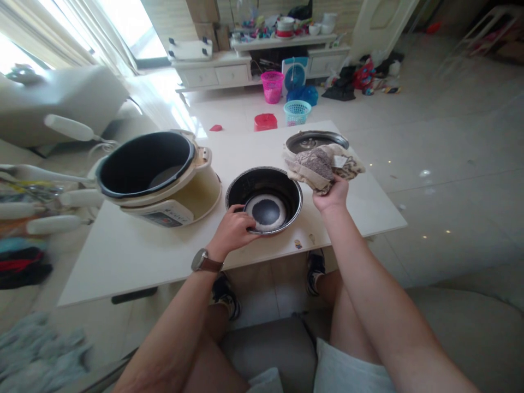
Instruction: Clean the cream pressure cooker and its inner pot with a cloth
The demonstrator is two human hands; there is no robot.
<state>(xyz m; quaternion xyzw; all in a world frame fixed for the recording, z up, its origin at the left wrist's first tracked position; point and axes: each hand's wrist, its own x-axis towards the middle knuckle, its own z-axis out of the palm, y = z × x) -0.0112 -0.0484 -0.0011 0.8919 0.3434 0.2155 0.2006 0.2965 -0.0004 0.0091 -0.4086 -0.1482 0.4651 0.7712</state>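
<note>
while the left hand [235,228] curls its fingers over the near left rim of a dark pot [262,181] on a white table [356,213], the right hand [333,195] grips a bunched brown cloth [313,168] just right of it. an open-topped cooker [200,194] stands left of the pot; a round lid [307,143] lies behind the cloth, partly hidden.

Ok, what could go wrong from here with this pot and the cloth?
Two things, perhaps. The pot sits close to the near edge of the table, with the left hand on one side of its rim, so a hard pull might tip it. The cloth bunched in the right hand overlaps the lid in this view, so a sweep could knock the lid.
</note>
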